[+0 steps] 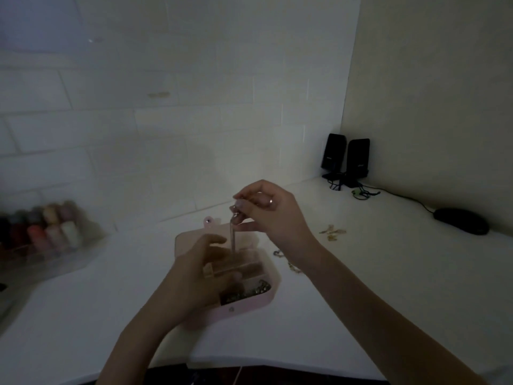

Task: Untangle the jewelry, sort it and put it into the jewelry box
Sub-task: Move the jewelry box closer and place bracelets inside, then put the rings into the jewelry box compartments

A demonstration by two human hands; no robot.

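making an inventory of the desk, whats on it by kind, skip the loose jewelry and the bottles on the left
jewelry box: 1
speakers: 2
mouse: 1
chain held over the box by the right hand: 1
total: 5

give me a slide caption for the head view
Right hand lowers a chain into the open pink jewelry box; left hand steadies it.

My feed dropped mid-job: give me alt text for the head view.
Over an open pink jewelry box on a white table, the right hand pinches a thin chain that hangs down into a compartment, while the left hand rests at the box. More jewelry pieces lie on the table to the right; the picture is dim.
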